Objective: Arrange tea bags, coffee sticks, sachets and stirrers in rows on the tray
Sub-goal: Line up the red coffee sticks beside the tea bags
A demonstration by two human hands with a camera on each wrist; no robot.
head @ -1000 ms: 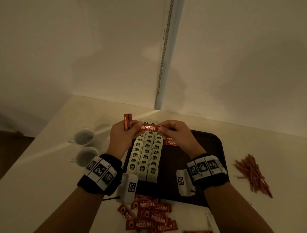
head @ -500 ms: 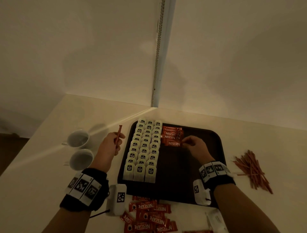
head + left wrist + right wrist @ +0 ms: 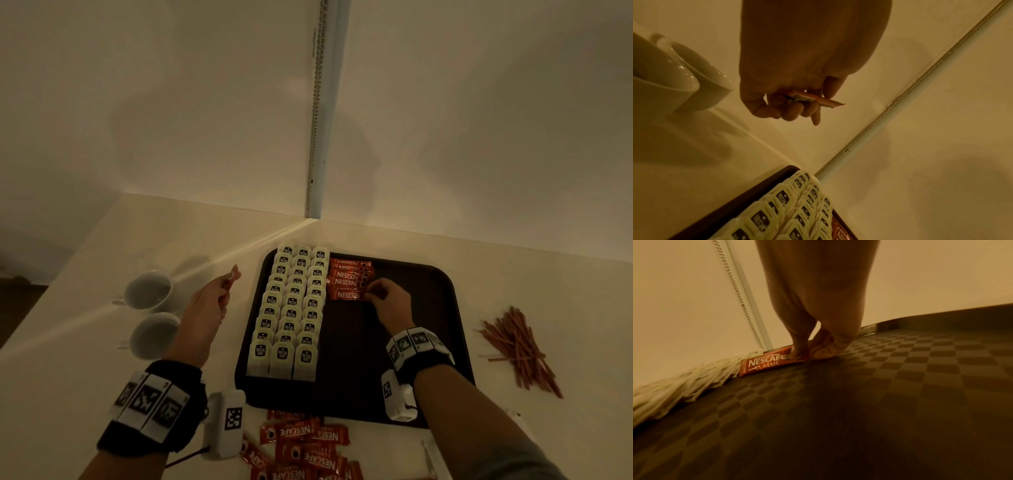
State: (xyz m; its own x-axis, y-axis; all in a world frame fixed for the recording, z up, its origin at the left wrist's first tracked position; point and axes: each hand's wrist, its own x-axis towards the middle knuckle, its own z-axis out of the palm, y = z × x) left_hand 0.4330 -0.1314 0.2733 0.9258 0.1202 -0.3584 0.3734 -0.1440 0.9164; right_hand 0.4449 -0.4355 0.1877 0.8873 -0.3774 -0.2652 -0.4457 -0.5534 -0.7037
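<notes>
**Trainee:** What's nearest you?

**Operator:** At six o'clock on the worktop (image 3: 85,240) I see the loose pile of coffee sticks (image 3: 301,445), just off the near edge of the tray (image 3: 455,308). On the tray, three rows of tea bags (image 3: 291,308) fill the nine o'clock side. The stirrers (image 3: 517,346) lie at three o'clock, off the tray.

**Trainee:** And your hands?

**Operator:** My left hand (image 3: 205,308) hovers over the worktop at ten o'clock, its grip pinching spare sticks (image 3: 813,99) between thumb and fingers. My right hand (image 3: 387,301) is at the far part of the tray, grip pinching the end of the stick being laid (image 3: 766,363), which lies flat at the near end of the coffee row (image 3: 349,277).

**Trainee:** How do you set it well?

**Operator:** I'd say butt its left end against the tea bags, keep it parallel with the stick behind, overlap evenly, then let go without dragging it. Two cups (image 3: 150,308) sit at nine o'clock.
</notes>
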